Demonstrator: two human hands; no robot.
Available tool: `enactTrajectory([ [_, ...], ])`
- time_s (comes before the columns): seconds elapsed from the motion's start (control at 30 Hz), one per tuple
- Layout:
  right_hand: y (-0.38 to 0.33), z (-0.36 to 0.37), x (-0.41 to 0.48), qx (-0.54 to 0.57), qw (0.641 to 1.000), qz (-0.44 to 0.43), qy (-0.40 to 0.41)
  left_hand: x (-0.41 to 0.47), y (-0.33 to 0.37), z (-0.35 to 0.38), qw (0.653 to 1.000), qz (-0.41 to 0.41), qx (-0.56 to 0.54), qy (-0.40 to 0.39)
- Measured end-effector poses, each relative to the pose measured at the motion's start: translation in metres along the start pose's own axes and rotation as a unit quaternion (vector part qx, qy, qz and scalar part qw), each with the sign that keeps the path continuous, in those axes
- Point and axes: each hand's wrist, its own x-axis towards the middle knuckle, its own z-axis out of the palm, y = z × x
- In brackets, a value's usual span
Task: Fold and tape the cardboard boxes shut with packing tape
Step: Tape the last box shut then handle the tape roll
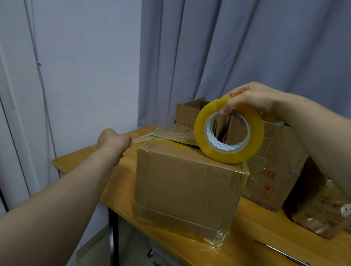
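Observation:
A closed cardboard box (186, 185) stands on the wooden table (258, 226), its edges covered in clear tape. My right hand (248, 99) grips a yellow packing tape roll (231, 150) by its upper rim, and the roll's lower edge rests on the box's top right. A strip of clear tape (160, 135) stretches from the roll leftward across the box top. My left hand (113, 139) pinches the strip's free end just past the box's far left corner.
A second cardboard box (276, 180) with red print sits right of the first, and an open box (190, 113) stands behind. Another taped box (323, 212) lies at the far right. A grey curtain (247, 46) hangs behind the table; the wall is left.

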Motion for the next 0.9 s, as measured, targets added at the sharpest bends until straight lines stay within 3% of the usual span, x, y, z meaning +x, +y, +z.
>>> enactTrajectory([
  [0.23,-0.002,0.004,-0.002,-0.007,1.000,-0.003,0.009,-0.022,-0.008,0.025,0.989,-0.056,-0.002,-0.134],
  [0.43,-0.003,0.005,-0.001,-0.007,1.000,-0.002,0.006,-0.023,-0.013,0.017,0.974,-0.106,0.068,-0.188],
  [0.5,-0.004,0.006,0.000,-0.013,1.000,-0.009,0.003,-0.017,-0.008,0.014,0.981,-0.059,0.082,-0.165],
  [0.57,-0.004,0.006,0.001,-0.017,1.000,-0.013,0.001,-0.011,0.009,0.010,0.991,0.058,0.053,-0.107],
  [0.6,-0.003,0.005,0.001,-0.016,1.000,-0.013,0.001,-0.011,0.024,0.005,0.986,0.118,0.035,-0.114],
  [0.63,-0.001,0.005,0.002,-0.013,1.000,-0.013,0.000,-0.015,0.039,0.001,0.972,0.164,0.037,-0.165],
  [0.67,0.000,0.004,0.002,-0.009,1.000,-0.013,-0.004,-0.020,0.052,-0.001,0.943,0.190,0.063,-0.265],
  [0.73,0.003,0.003,0.003,-0.003,1.000,-0.014,-0.013,-0.031,0.074,0.000,0.848,0.170,0.176,-0.470],
  [0.77,0.004,0.002,0.003,-0.002,1.000,-0.016,-0.016,-0.035,0.083,0.003,0.801,0.162,0.240,-0.524],
  [0.83,0.004,0.001,0.003,0.000,1.000,-0.021,-0.019,-0.037,0.092,0.016,0.730,0.165,0.359,-0.558],
  [0.9,0.004,0.001,0.004,0.003,0.999,-0.029,-0.025,-0.037,0.096,0.032,0.684,0.175,0.440,-0.554],
])
